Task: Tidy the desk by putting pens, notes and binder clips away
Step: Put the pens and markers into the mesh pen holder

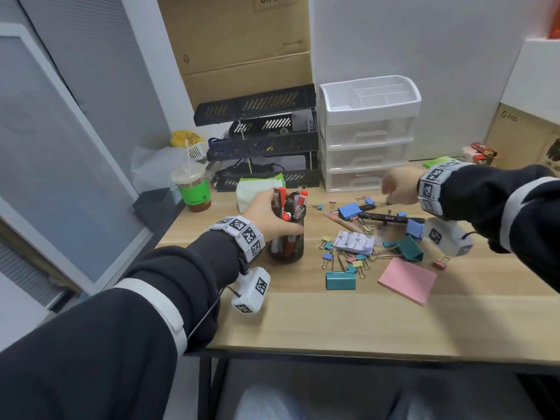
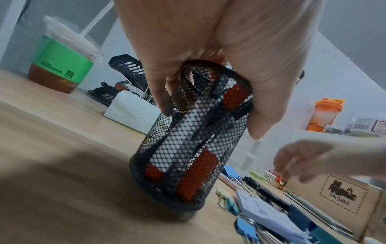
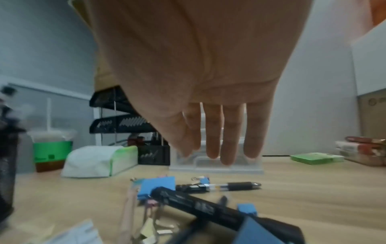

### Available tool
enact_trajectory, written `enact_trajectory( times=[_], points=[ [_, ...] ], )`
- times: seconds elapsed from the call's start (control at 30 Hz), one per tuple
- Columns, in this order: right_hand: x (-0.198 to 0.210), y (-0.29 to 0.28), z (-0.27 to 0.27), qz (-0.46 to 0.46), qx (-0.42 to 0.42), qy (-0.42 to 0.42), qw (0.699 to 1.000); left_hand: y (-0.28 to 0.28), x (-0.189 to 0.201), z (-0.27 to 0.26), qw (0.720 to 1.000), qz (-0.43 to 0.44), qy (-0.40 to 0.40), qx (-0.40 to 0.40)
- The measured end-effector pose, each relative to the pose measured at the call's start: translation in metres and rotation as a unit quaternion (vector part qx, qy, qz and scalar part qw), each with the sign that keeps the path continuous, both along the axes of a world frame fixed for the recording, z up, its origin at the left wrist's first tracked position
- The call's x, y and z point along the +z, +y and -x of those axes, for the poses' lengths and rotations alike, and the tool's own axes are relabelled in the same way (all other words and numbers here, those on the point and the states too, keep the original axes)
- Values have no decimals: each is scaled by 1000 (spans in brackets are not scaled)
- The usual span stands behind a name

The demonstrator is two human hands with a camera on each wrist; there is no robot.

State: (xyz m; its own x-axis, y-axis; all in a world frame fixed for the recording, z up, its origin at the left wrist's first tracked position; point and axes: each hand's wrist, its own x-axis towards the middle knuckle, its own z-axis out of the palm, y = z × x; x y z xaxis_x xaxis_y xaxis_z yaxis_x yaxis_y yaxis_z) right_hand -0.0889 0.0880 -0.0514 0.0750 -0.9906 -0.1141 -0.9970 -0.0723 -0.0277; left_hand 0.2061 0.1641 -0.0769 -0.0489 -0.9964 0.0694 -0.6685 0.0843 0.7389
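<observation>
Cardboard box stamp reads "UN 3481".

Black sleeves with white stripes; checker-marked white wristbands; a white box hanging at six o'clock.

bare desk lies open in front; binder clips and pink notes crowd the middle

iced drink cup, tissue pack, cardboard box, orange shaker bottle
</observation>
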Motion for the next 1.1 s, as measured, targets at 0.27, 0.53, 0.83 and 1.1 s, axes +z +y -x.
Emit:
enact_trajectory(
  times=[0.27,0.53,0.83,1.1],
  points=[
    [-40,-5,4,-57,17,66,996,-10,-20,3,1000,-4,-21,10],
    [-45,-4,2,-81,52,116,989,-15,-25,3,999,10,-38,8],
    [-58,-2,-3,-62,115,100,986,-15,-24,2,999,0,-35,11],
    [-55,-8,-5,-48,128,163,977,-14,-24,3,999,8,-39,6]
  ],
)
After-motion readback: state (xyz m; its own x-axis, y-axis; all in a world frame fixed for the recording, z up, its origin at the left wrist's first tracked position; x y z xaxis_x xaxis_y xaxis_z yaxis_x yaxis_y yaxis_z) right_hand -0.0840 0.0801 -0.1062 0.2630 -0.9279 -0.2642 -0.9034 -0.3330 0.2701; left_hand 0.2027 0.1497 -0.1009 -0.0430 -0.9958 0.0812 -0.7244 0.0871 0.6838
